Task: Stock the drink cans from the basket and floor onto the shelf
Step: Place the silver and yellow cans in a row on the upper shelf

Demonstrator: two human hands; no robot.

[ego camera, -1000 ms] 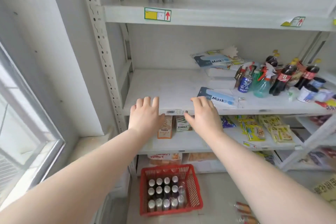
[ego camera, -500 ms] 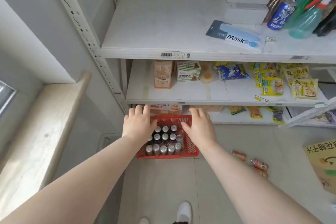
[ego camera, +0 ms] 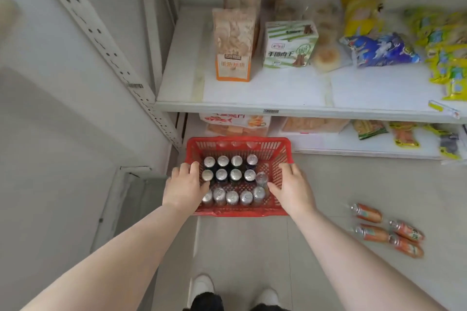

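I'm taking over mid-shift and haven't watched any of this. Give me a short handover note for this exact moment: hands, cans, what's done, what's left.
Left hand: open, over the left rim of the red basket, fingertips beside the cans, gripping nothing.
Right hand: open, inside the basket's right side, holding nothing.
Basket cans: upright in three rows; the basket sits on the floor in front of the shelves.
Orange cans: four lying on the floor, right of the basket.
Done: nothing visible; no drink cans on the shelves in view.
Left: shelve the basket cans, then the floor cans.
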